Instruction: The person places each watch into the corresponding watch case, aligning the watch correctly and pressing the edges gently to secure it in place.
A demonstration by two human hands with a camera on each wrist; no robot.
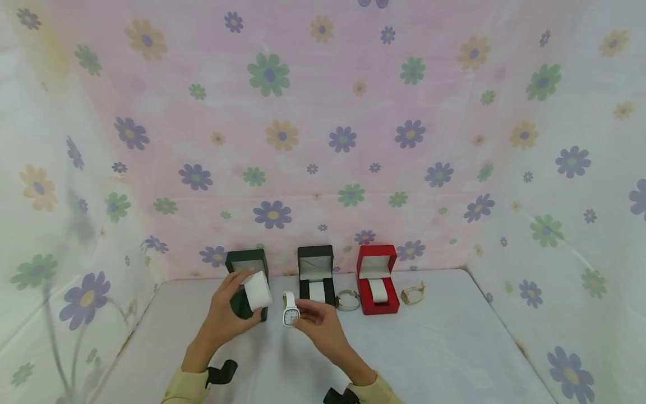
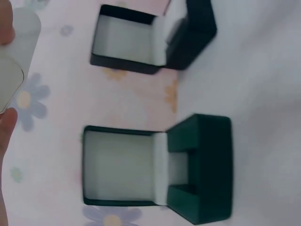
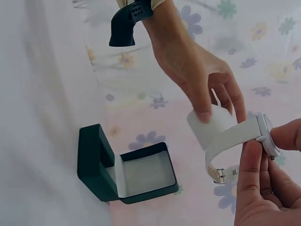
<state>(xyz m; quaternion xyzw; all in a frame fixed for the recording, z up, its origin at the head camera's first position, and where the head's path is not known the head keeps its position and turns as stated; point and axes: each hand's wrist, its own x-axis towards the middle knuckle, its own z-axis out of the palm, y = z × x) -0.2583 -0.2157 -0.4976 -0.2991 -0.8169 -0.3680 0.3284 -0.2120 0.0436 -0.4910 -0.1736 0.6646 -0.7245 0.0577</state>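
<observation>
White square-faced wristwatch (image 1: 291,317), pinched in right hand (image 1: 321,327), hangs near the cushion (image 1: 258,290) gripped by left hand (image 1: 225,310); step presumably mounting, next calls for aligning strap (image 3: 231,140) with cushion, buckle (image 3: 219,177) fastening unclear.

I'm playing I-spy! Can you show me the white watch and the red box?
White watch (image 1: 290,317), head view: on its face.
Red box (image 1: 381,308), head view: on its front wall.

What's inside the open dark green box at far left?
Pale lining shows in the lid of the dark green box; its base has a slot with no cushion visible. The front wall hides the slot's floor. The left hand holds a rounded white cushion.
</observation>
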